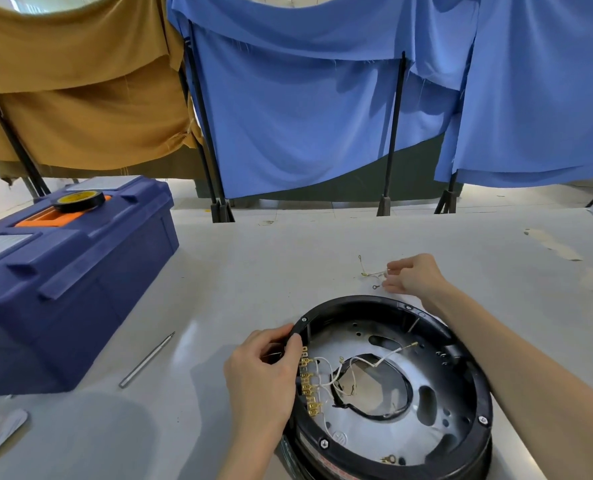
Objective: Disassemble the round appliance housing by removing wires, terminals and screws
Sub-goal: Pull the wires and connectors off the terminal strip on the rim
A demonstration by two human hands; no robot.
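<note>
Table (pixel 323 244): housing (pixel 479 403) label (pixel 333 467) blurred; left hand (pixel 264 372) grips rim (pixel 302 326), right hand (pixel 414 275) wires (pixel 371 273)

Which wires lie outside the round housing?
The short wires with ring terminals on the table at the right hand's fingertips; the white wires sit inside the housing.

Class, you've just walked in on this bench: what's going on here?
A person is taking apart a round black housing. The left hand grips its rim beside a row of brass terminals; the right hand pinches loose wires on the table behind it. White wires and rim screws are not yet removed.
</note>
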